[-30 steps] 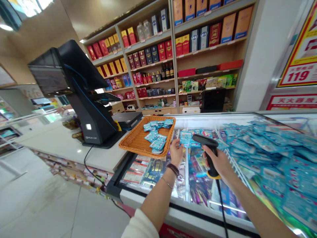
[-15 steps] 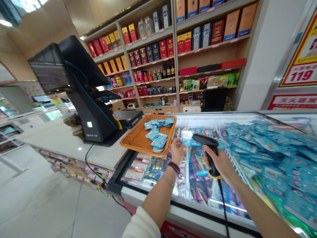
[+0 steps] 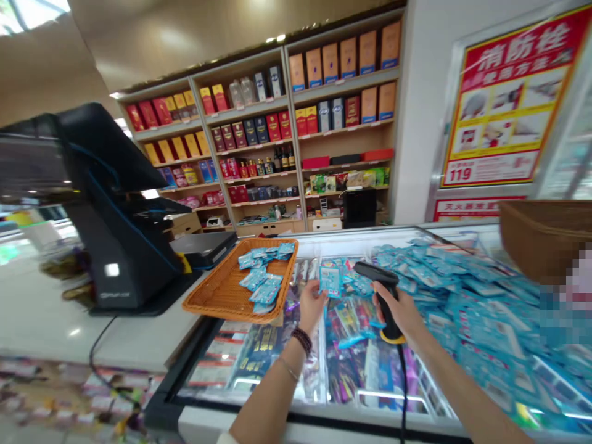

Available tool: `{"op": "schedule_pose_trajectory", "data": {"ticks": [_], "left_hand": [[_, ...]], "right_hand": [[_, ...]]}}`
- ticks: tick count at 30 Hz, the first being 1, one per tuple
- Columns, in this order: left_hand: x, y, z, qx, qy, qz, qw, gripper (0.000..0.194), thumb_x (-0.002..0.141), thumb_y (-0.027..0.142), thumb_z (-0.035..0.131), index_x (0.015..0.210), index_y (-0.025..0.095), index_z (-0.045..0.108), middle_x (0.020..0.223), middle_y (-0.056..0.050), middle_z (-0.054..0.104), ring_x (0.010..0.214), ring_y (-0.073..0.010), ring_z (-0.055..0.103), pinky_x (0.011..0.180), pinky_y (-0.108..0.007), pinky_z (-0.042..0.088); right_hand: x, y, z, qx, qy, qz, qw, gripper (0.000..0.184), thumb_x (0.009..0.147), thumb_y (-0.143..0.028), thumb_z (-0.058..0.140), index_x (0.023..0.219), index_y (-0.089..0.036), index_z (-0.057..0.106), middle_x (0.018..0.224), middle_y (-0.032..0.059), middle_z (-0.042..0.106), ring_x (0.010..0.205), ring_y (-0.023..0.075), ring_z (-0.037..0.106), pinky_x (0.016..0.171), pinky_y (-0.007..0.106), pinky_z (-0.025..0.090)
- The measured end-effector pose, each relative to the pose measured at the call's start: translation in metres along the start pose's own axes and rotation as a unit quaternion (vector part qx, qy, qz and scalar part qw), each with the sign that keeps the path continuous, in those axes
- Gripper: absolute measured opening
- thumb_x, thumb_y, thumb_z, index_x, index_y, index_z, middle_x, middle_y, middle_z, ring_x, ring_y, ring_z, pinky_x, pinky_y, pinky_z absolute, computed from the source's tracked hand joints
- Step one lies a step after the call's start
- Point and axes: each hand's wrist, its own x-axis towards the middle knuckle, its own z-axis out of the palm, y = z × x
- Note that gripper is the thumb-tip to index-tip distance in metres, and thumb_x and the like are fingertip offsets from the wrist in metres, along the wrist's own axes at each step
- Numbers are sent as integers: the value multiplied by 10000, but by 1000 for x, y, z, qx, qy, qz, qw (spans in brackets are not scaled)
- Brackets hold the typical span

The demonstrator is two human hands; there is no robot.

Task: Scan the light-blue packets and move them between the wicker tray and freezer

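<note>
My left hand (image 3: 312, 307) pinches a small blue packet (image 3: 330, 281) by its edge and holds it upright over the glass-topped freezer (image 3: 259, 401). In my right hand (image 3: 398, 308) is a black barcode scanner (image 3: 380, 274), gripped round its handle, with the head toward the packet and a cable hanging down. Left of my left hand, an orange wicker basket (image 3: 217, 302) holds several similar blue packets (image 3: 261, 287). A large heap of blue packets (image 3: 481, 327) spreads over the glass to the right of the scanner.
At the left, a black point-of-sale terminal (image 3: 124, 246) stands on a white counter (image 3: 152, 345), beside a flat dark box (image 3: 208, 246). A brown basket-like container (image 3: 546, 240) juts in at the right, next to a blurred-out patch. Shelves of boxed goods (image 3: 259, 132) line the back wall.
My view has turned to the right, bringing the brown container and more of the wall poster into sight. The packet in my left hand now stands apart from the scanner head.
</note>
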Motion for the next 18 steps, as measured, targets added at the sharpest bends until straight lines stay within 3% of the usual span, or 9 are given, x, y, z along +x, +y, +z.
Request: {"op": "schedule_pose_trajectory", "data": {"ticks": [4, 11, 15, 18], "left_hand": [[-8, 5, 44, -60, -71, -68, 993, 437, 614, 269, 928, 959, 159, 682, 872, -34, 701, 686, -149, 703, 733, -330, 620], [-17, 7, 147, -139, -130, -149, 970, 373, 654, 176, 917, 955, 134, 701, 864, -56, 704, 759, -163, 714, 810, -349, 632], [-11, 15, 197, -175, -163, -162, 957, 365, 679, 144, 887, 1001, 124, 716, 927, -98, 754, 873, -214, 748, 938, -396, 607], [-7, 26, 220, -184, -200, -168, 947, 509, 687, 131, 856, 1174, 127, 705, 1165, -161, 748, 1122, -275, 720, 1065, -408, 544]], "right_hand": [[-2, -28, -51, -35, 73, -33, 996, 505, 649, -664, 800, 680, -227, 549, 537, -31, 598, 326, 111, 492, 318, 249, 373], [-9, -56, -138, -81, 191, -45, 977, 449, 681, -633, 768, 732, -222, 594, 564, -19, 610, 353, 131, 508, 335, 273, 394], [-14, -56, -169, -101, 201, -42, 973, 444, 711, -644, 747, 666, -243, 562, 536, 1, 612, 368, 148, 513, 361, 293, 415], [-17, -50, -178, -107, 195, -37, 974, 464, 709, -668, 743, 645, -249, 555, 502, 3, 597, 368, 159, 512, 366, 300, 414]]}}
